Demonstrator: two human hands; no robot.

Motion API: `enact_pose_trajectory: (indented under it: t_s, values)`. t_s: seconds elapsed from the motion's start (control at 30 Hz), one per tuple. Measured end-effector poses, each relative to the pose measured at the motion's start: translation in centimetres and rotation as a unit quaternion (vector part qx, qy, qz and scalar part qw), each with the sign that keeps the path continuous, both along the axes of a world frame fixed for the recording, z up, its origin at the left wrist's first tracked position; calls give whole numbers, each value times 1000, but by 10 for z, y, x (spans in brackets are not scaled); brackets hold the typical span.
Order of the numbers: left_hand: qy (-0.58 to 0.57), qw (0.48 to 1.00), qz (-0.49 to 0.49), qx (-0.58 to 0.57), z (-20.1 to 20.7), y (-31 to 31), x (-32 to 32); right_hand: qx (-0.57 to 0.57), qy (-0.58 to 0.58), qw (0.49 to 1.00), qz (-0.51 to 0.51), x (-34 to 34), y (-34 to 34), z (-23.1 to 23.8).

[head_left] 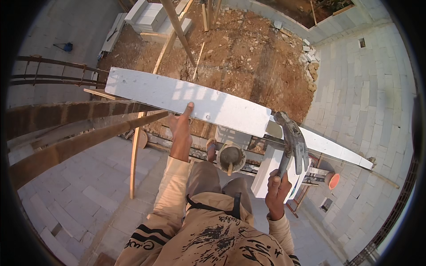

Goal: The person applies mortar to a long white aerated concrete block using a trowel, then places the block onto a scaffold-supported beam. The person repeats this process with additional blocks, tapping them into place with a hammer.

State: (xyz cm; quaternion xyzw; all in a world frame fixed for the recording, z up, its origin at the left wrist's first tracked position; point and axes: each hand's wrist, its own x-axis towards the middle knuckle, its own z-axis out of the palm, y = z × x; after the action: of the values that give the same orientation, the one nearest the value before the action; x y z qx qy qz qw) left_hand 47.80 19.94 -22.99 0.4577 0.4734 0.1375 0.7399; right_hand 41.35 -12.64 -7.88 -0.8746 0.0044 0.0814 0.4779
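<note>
White long block (159, 91) lying crosswise ahead of the person, left hand (179, 131) touching its near edge, grip unclear, right hand (278, 195) well apart, clenched around a hammer (291, 139) near the block's right end.

Person is wearing a beige long-sleeved top (191, 239). Black splatter print (213, 238) is marking its front. Small black script (228, 219) is sitting just waistward of the splatter print; larger black lettering (262, 248) is running to its right. Well left of the print, bold black stripes (153, 232) are crossing the left sleeve (167, 199), with dark script beside them. Right of the print, the right sleeve (280, 232) is also carrying dark stripes. Waistward, beyond the print, a black strap (237, 206) is hanging above grey-brown trousers (205, 179).
</note>
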Motion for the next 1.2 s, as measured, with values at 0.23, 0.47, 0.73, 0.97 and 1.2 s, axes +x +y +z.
enact_pose_trajectory:
  t_s: [0.23, 0.47, 0.73, 0.97, 1.2]
  values:
    - [-10, 1000, 21, -2, 7, -1, 0, -52, 188, 981, -21, 10, -8, 3]
    - [-4, 1000, 27, 1, 14, -3, 1, 84, -46, 995, -31, 2, -6, 9]
    - [28, 999, 21, 8, 19, -4, 3, -148, 170, 974, 39, 13, 0, -35]
    - [30, 999, 27, 25, 15, -7, 2, -15, 94, 995, -22, 6, 5, -4]
    - [17, 999, 26, 22, 23, -8, 4, -166, 147, 969, 109, 24, 27, -45]
